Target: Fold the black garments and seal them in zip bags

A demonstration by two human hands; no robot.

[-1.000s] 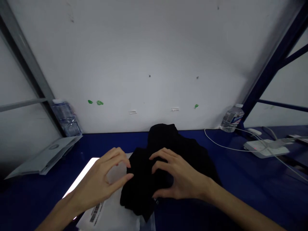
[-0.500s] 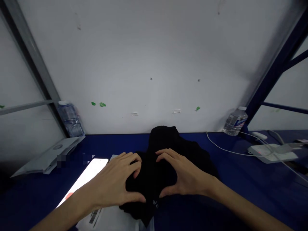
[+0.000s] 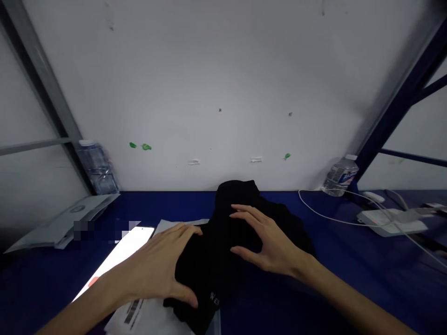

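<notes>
A black cloth garment [image 3: 216,256] lies bunched on the blue tabletop, with pale letters printed near its front end. Its exact kind I cannot make out. Over its left part rests my left hand [image 3: 171,267], thumb and fingers spread wide apart. My right hand [image 3: 265,239] is above the garment's right side, curved, with a gap between thumb and fingers. Neither hand pinches the cloth. Under the garment and my left forearm lies a white plastic bag with a barcode label [image 3: 139,314].
A lit phone [image 3: 118,253] lies beside my left forearm. Grey-white packets [image 3: 66,221] and a plastic bottle [image 3: 99,167] are at the left. Against the wall at the right stands another bottle [image 3: 340,176], near a white power strip [image 3: 393,222] with cables.
My hands have moved apart, and the right thumb has risen. The garment's lettered front end has shifted left and toward me, showing more letters. The view has tilted slightly.
</notes>
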